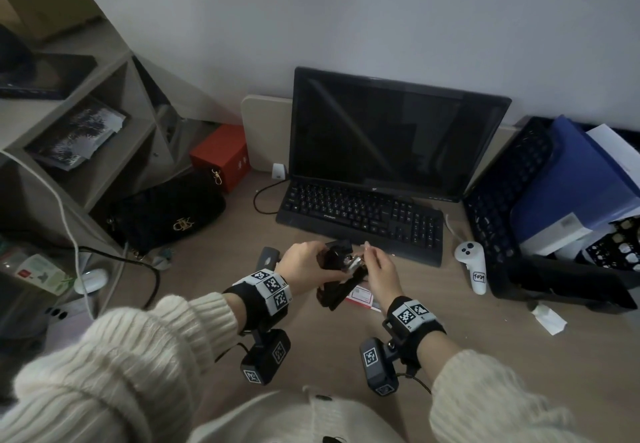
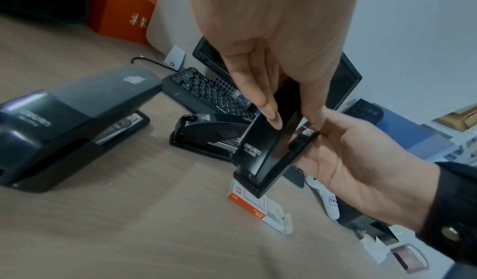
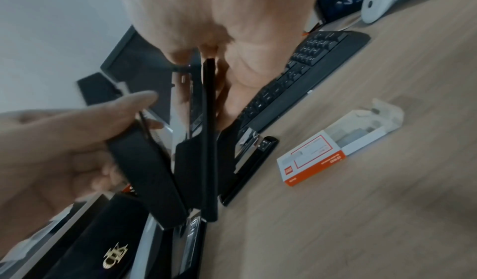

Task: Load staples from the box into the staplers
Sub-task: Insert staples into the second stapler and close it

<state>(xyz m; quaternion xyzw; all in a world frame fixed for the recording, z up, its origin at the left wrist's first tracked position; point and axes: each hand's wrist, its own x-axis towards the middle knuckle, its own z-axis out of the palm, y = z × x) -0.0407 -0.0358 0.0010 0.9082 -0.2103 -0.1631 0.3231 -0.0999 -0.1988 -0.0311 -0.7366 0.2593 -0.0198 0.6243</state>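
Note:
A small black stapler (image 1: 337,271) is held above the desk, hinged open so its metal staple channel (image 1: 355,264) shows. My left hand (image 1: 320,252) grips its black top cover (image 2: 268,146) between fingers and thumb. My right hand (image 1: 369,255) pinches the front end by the metal tip (image 2: 307,131). In the right wrist view the parts fan apart (image 3: 154,171) below my right hand (image 3: 204,58). The red-and-white staple box (image 3: 315,159) lies on the desk under the stapler, tray slid out. Whether a staple strip is in my fingers is hidden.
Two more staplers sit on the desk: a large grey one (image 2: 77,120) at left and a black one (image 2: 206,134) behind the held one. A keyboard (image 1: 363,217) and monitor (image 1: 391,134) stand behind, a black bag (image 1: 166,221) at left, a white controller (image 1: 472,266) at right.

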